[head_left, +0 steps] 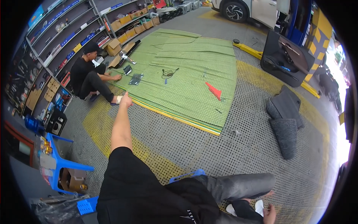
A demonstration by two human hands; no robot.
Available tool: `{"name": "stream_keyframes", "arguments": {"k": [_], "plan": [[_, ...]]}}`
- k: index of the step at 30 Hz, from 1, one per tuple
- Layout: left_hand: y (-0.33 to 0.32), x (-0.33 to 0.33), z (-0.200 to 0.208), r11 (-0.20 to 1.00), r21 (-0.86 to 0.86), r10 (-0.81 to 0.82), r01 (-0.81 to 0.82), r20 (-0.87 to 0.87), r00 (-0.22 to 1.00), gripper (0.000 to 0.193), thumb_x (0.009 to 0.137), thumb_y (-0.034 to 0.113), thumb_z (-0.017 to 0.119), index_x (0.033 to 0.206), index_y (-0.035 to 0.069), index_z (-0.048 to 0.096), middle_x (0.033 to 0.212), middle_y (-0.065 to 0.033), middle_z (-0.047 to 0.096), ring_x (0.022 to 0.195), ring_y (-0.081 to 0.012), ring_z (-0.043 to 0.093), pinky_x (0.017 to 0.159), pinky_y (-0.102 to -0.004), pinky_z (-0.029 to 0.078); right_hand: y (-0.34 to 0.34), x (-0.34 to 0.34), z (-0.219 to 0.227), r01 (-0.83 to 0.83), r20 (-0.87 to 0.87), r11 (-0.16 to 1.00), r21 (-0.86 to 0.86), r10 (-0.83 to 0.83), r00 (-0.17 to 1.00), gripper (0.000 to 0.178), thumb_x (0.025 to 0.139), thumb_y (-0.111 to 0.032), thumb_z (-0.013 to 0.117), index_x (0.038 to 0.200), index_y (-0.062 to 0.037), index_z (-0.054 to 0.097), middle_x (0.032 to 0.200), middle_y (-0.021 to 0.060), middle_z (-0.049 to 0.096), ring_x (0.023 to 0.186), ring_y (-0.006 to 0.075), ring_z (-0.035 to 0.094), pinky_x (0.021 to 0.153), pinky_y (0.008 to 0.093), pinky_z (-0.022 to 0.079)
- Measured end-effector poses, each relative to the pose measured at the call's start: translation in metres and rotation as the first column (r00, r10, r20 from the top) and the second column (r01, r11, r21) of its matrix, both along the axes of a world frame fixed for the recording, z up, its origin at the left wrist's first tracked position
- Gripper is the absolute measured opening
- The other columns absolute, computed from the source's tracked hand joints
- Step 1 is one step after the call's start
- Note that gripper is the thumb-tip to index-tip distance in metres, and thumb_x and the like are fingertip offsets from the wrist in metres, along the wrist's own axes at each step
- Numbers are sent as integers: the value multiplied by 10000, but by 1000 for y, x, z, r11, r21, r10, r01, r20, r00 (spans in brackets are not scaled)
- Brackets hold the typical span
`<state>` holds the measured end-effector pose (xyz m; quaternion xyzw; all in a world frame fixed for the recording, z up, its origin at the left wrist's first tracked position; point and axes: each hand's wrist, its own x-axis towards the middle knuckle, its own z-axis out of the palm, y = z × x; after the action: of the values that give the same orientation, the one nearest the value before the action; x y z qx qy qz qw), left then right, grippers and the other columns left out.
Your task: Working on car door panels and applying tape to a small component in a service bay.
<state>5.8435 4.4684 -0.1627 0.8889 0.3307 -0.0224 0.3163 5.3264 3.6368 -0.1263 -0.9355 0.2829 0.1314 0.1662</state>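
My left hand (126, 100) reaches far forward on a straight arm, its fingers closed. In the picture it overlaps the near left edge of a green woven mat (179, 100); whether it touches the mat, I cannot tell. A co-worker (89, 72) in dark clothes squats just beyond it, one hand on the mat's corner. My right hand (269, 215) hangs low beside my leg near two white shoes (259, 206), fingers loosely apart, with nothing visible in it. On the mat lie a red wedge-shaped piece (213, 91), a thin dark cable (167, 74) and a clear plastic packet (135, 79).
Shelves (71, 41) of boxes line the left wall. A blue plastic stool (59, 164) stands at left. Dark grey carpet pieces (284, 134) lie at right, below a black panel (285, 59) on yellow lift arms (248, 50). A white car (261, 13) is parked behind.
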Motion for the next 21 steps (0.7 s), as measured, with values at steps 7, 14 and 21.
{"name": "stream_keyframes", "arguments": {"k": [7, 14, 21], "plan": [[-68, -46, 1, 887, 321, -339, 332, -35, 940, 610, 872, 362, 570, 1342, 3, 418, 1184, -296, 562, 1133, -404, 539, 959, -452, 432, 12, 24, 1, -18, 126, 994, -112, 32, 992, 440, 881, -338, 597, 1221, -59, 568, 1020, 185, 656, 920, 321, 637, 806, 401, 496], [-271, -173, 22, 635, 32, -670, 772, 519, 530, 531, 913, 276, 546, 1328, -26, 414, 1334, -222, 443, 1264, -340, 403, 1075, -412, 312, 75, 107, 55, 33, 435, 999, -26, -19, 900, 381, 898, -305, 592, 1174, -42, 601, 1071, 161, 661, 981, 305, 634, 840, 372, 487], [-283, -232, 42, 505, 402, -861, 764, 184, 473, 749, 813, 482, 621, 1433, 165, 345, 1516, -272, 64, 1359, -549, 60, 1030, -688, 190, 178, 167, 33, -341, 488, 932, -126, 357, 797, 445, 845, -309, 650, 1226, -90, 580, 1433, 186, 386, 1349, 429, 268, 1089, 548, 222]]}}
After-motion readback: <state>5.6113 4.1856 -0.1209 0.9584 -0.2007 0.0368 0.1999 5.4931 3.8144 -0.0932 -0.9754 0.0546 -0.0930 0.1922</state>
